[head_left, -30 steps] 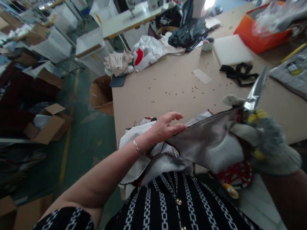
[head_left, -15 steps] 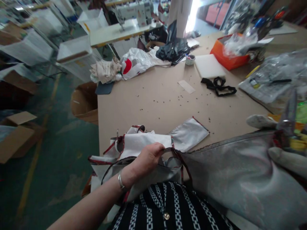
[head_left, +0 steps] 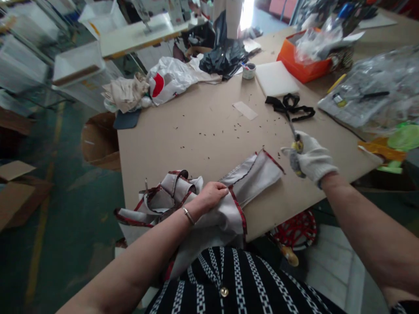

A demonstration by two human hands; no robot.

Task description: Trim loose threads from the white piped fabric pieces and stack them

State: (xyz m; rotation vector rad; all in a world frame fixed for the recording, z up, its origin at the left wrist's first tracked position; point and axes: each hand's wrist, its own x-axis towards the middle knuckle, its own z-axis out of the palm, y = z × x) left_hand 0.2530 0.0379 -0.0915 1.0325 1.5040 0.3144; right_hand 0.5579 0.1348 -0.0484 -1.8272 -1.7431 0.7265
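Grey fabric pieces with red piping (head_left: 235, 192) lie heaped at the near edge of a tan worktable (head_left: 209, 139). My left hand (head_left: 212, 196), a bracelet on its wrist, rests on the heap with fingers curled around the cloth. My right hand (head_left: 310, 159) wears a white knit glove and is closed around scissors (head_left: 293, 139) with yellow-wrapped handles, blades pointing away from me. It hovers just right of the cloth's far end, apart from it.
Black ribbon (head_left: 290, 107), a white foam board (head_left: 275, 78), an orange tray (head_left: 303, 65), a small tape roll (head_left: 248, 70) and plastic bags (head_left: 173, 78) lie farther back. Packets in clear plastic (head_left: 369, 98) sit at right. A cardboard box (head_left: 98, 141) stands on the floor at left.
The large grey piece that my right hand held up now lies on the heap. My right hand moved away over the table with the scissors. My left hand settled onto the cloth.
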